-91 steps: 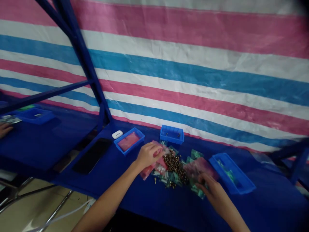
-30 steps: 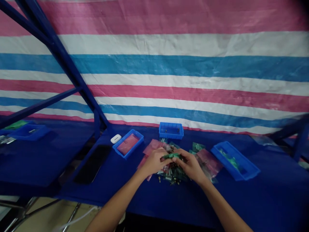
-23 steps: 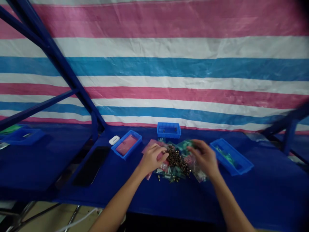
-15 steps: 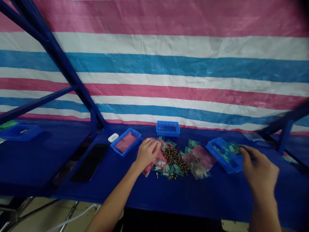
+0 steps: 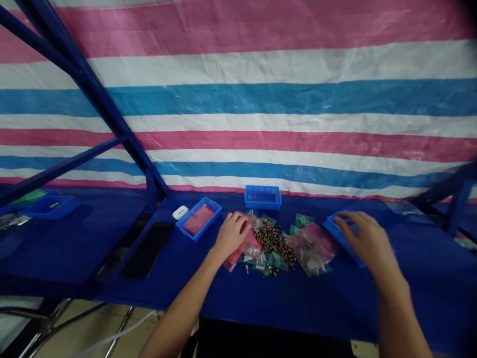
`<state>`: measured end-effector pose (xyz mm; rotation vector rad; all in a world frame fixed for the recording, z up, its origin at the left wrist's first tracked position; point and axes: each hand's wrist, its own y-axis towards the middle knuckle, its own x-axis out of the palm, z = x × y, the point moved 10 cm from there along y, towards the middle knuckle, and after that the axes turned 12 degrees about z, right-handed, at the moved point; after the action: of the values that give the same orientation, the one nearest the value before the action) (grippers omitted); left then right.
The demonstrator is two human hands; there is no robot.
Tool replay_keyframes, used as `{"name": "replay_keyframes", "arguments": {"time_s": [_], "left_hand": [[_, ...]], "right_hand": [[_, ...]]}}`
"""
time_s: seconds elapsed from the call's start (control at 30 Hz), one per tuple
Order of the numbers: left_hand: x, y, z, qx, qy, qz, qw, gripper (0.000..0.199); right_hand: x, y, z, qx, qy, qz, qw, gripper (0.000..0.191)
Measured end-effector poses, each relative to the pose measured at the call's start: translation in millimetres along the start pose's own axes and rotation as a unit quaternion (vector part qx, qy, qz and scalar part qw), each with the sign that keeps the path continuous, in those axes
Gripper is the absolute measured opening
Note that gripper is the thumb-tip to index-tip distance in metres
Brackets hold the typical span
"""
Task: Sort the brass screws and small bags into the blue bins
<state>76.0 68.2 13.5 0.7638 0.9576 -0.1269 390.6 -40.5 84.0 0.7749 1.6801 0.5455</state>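
My left hand (image 5: 231,234) rests with bent fingers on pink plastic bags (image 5: 253,242), at the left edge of a heap of small brass-coloured parts (image 5: 274,242). Its fingertips press on or into the pink plastic; what they pinch is too small to tell. Over the right blue tray (image 5: 331,224) hangs my right hand (image 5: 363,238), hiding much of the tray, its fingertips down near the tray's left side. Whether it holds anything cannot be made out. Between the heap and that tray lie more pink bags (image 5: 313,246) and small green bags (image 5: 303,220).
A blue tray (image 5: 263,197) with a few small parts stands at the back. Further left are a blue tray (image 5: 212,219) with a pink bag, a white case (image 5: 180,213) and a black phone (image 5: 148,251). Blue metal frames (image 5: 128,136) rise at both sides.
My right hand has moved left over the right tray, and the green bag seen at its fingertips is no longer visible. My left hand stays on the pink bags. The view has shifted slightly.
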Motion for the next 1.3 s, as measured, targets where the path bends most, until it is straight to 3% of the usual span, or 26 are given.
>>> {"name": "replay_keyframes", "arguments": {"time_s": [0.07,0.17,0.3,0.53,0.7,0.8,0.9,1.1,1.3], "left_hand": [[0.8,0,0,0.001,-0.015,-0.010,1.000,0.024],[1.6,1,-1,-0.003,-0.032,-0.025,0.999,0.032],[1.9,1,-3,-0.019,-0.045,-0.035,0.998,0.026],[3.7,4,-3,-0.050,-0.115,-0.028,0.992,0.006],[5.4,3,-7,-0.085,-0.156,-0.022,0.984,0.011],[4.8,1,-13,-0.090,-0.098,-0.022,0.991,0.007],[5.0,1,-13,-0.079,-0.065,-0.037,0.994,0.022],[-0.1,2,-9,-0.120,-0.178,-0.053,0.975,0.025],[-12.0,5,-26,-0.201,-0.242,0.013,0.949,0.026]], "right_hand": [[37,-6,-46,-0.057,0.058,-0.095,0.992,0.031],[82,-34,-117,-0.152,0.116,-0.216,0.957,0.032],[104,-58,-161,-0.167,0.134,-0.225,0.951,0.039],[110,-65,-157,-0.128,0.158,-0.203,0.958,0.027],[112,-65,-155,-0.121,0.154,-0.193,0.962,0.025],[111,-66,-155,-0.117,0.153,-0.183,0.964,0.025],[111,-65,-154,-0.110,0.146,-0.177,0.967,0.025],[111,-64,-150,-0.099,0.129,-0.174,0.971,0.025],[113,-64,-148,-0.097,0.131,-0.169,0.972,0.025]]}}
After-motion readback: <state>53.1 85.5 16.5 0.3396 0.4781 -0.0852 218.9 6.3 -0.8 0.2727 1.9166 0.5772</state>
